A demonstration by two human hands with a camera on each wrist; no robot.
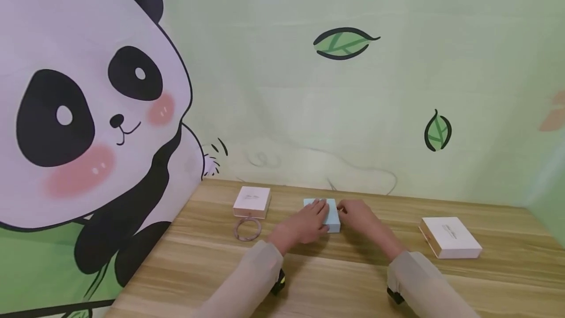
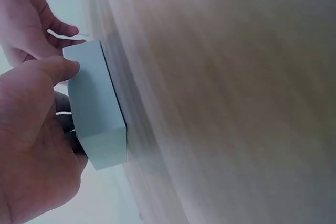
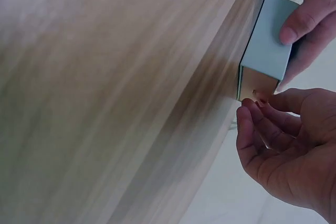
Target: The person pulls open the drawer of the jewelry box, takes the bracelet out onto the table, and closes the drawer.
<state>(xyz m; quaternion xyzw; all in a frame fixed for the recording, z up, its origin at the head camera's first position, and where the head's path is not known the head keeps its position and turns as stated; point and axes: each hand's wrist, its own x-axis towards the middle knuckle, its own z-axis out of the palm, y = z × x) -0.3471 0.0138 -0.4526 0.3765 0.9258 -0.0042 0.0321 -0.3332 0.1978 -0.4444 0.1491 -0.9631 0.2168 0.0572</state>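
Note:
A light blue box (image 1: pixel 333 221) lies on the wooden table in front of me. My left hand (image 1: pixel 309 223) holds it, fingers across the top and thumb on the near side, as the left wrist view shows. The box's right end (image 3: pixel 253 81) is tan in the right wrist view, with a small ribbon tab (image 3: pixel 257 94) on it. At that end my right hand (image 1: pixel 358 213) pinches the tab between thumb and fingertips. The box's far side is hidden.
A white box (image 1: pixel 252 199) stands to the left, with a pale ring (image 1: pixel 237 231) just in front of it. Another white box (image 1: pixel 456 235) lies on the right. Behind the table (image 1: pixel 340 283) hangs a green backdrop (image 1: pixel 273 63) with a panda picture.

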